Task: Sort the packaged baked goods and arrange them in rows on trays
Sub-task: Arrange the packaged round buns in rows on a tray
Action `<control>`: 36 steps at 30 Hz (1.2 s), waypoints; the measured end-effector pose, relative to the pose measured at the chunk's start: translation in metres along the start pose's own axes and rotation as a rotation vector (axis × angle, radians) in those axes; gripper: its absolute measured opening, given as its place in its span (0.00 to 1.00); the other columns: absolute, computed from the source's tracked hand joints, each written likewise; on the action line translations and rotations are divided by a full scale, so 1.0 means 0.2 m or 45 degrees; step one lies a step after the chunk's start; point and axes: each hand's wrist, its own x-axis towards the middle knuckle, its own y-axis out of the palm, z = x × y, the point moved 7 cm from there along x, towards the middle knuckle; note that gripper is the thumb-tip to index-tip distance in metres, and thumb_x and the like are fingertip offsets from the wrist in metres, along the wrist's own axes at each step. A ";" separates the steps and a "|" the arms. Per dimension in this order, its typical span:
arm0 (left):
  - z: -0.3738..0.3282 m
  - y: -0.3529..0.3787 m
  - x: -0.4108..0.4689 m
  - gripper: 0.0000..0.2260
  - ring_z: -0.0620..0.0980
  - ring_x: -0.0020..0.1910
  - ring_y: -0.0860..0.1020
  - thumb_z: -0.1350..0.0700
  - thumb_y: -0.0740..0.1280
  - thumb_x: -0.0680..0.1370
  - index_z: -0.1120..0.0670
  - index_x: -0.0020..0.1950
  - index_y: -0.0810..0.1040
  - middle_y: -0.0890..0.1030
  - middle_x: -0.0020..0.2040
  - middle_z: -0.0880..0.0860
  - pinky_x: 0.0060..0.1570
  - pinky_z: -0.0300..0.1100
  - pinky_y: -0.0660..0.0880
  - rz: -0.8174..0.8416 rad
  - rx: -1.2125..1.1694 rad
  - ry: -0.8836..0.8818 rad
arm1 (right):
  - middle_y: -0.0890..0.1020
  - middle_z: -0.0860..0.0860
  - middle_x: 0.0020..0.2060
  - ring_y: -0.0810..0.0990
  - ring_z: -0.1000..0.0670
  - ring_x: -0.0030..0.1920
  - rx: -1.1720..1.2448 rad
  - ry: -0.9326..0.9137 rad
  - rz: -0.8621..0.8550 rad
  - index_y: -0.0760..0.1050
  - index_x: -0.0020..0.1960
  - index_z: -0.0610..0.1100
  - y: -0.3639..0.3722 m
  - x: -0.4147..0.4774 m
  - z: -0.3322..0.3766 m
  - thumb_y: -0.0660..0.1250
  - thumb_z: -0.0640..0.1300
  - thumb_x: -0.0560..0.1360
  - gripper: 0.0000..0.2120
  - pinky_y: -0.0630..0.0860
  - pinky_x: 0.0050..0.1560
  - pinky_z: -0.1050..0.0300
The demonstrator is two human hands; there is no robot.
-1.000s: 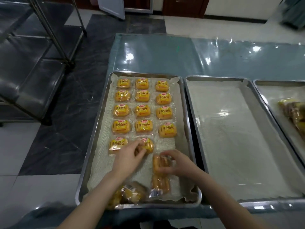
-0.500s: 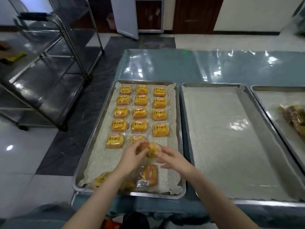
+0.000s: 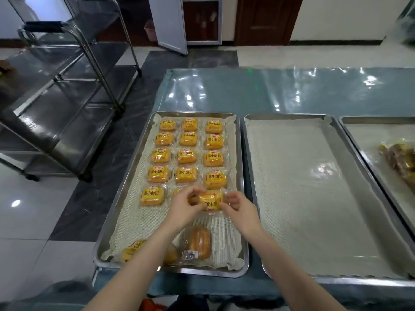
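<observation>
The left hand [image 3: 184, 205] and right hand [image 3: 240, 207] each pinch an end of one yellow bread packet [image 3: 211, 199] over the left tray [image 3: 202, 270], apparently to lay it squarely at the near row's right end.

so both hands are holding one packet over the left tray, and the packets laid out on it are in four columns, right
Not quite. The head view shows the arranged packets on the left tray in three columns, not four. The rest is right: the left hand and the right hand both hold the held packet over that tray.
</observation>
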 end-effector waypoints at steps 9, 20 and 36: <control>0.05 0.04 0.10 0.16 0.41 0.46 0.79 0.47 0.73 0.72 0.44 0.58 0.75 0.80 0.47 0.42 0.44 0.31 0.75 0.157 0.203 -0.044 | 0.81 0.49 0.54 0.83 0.52 0.50 0.365 0.119 0.072 0.77 0.55 0.48 -0.01 0.14 0.03 0.72 0.32 0.71 0.17 0.82 0.47 0.54; 0.09 0.01 0.25 0.12 0.46 0.44 0.79 0.56 0.70 0.77 0.47 0.60 0.77 0.81 0.44 0.48 0.38 0.31 0.74 0.166 -0.090 -0.143 | 0.76 0.52 0.61 0.80 0.55 0.55 0.148 0.016 0.230 0.69 0.65 0.50 0.02 0.27 0.14 0.78 0.37 0.66 0.32 0.80 0.51 0.57; 0.14 0.09 0.20 0.21 0.46 0.63 0.71 0.49 0.71 0.74 0.46 0.66 0.75 0.77 0.62 0.43 0.61 0.52 0.72 0.100 0.964 0.469 | 0.76 0.56 0.65 0.68 0.53 0.70 -1.016 -0.539 0.083 0.73 0.66 0.52 0.12 0.25 0.01 0.73 0.55 0.70 0.26 0.56 0.75 0.53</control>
